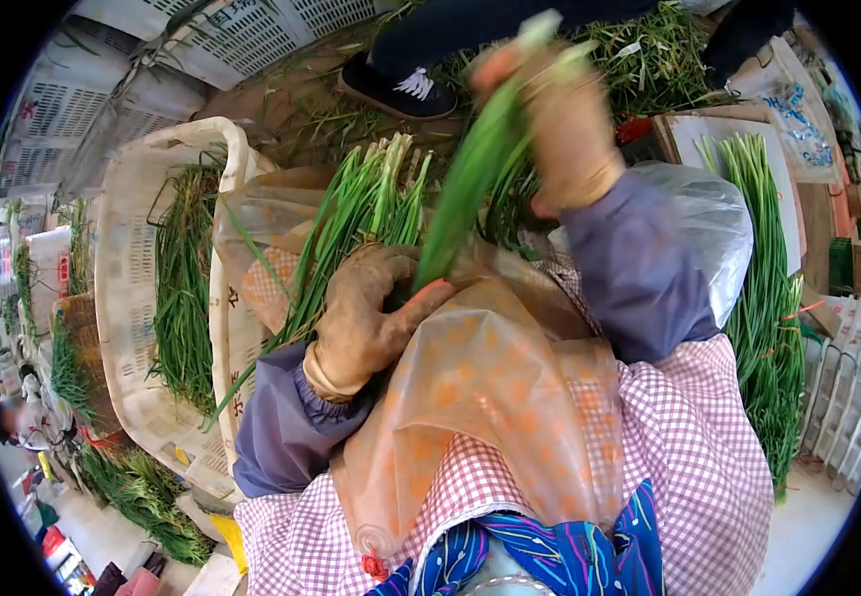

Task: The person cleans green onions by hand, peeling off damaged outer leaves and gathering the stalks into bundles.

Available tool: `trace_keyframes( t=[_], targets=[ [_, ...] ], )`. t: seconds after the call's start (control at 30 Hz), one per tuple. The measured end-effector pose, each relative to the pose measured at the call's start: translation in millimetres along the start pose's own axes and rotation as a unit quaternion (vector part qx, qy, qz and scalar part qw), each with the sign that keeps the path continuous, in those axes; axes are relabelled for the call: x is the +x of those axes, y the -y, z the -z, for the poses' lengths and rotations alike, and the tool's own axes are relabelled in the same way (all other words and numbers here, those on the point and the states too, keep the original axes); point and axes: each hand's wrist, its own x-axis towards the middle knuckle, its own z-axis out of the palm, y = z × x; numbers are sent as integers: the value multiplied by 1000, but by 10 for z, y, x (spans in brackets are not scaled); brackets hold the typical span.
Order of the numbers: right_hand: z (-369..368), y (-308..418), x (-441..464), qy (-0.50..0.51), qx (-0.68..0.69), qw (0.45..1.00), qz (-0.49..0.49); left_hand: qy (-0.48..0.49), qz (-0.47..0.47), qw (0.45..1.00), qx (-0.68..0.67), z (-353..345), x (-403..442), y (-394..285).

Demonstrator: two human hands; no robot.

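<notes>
A bunch of green stalks (475, 174), blurred, slants above the plastic-covered lap (485, 387), clasped by the right hand (570, 124); the left hand (366, 313) curls beside a second bundle (366, 199), its grip unclear. Leftward stands a white crate (123, 298); beyond, another person's shoe (391, 96) rests on the leaf-strewn floor (242, 104).

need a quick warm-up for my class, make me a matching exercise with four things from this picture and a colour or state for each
1. right hand
2. left hand
3. shoe
4. plastic sheet

A. black, white-laced
B. low, against a bunch of greens
C. see-through, orange-spotted
D. raised, gripping green stalks

Pairs: 1-D, 2-B, 3-A, 4-C
</notes>
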Motion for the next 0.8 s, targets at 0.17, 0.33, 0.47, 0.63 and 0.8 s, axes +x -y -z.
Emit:
trace_keyframes(
  t=[0.17, 0.33, 0.47, 0.63, 0.8],
  targets=[
    [776, 295, 554, -333, -51, 913, 232, -15, -108, 991, 76, 5, -31, 89],
    [192, -574, 28, 88, -272, 956, -71, -39, -90, 993, 65, -22, -26, 64],
    [-401, -898, -139, 112, -101, 907, -393, -15, -49, 996, 72, 38, -76, 21],
    [-509, -851, -168, 25, 176, 883, -435, -68, 22, 996, -56, 17, -129, 66],
    [-206, -354, -225, 136, 258, 904, -314, -170, 35, 975, -140, 2, -45, -13]
  ],
)
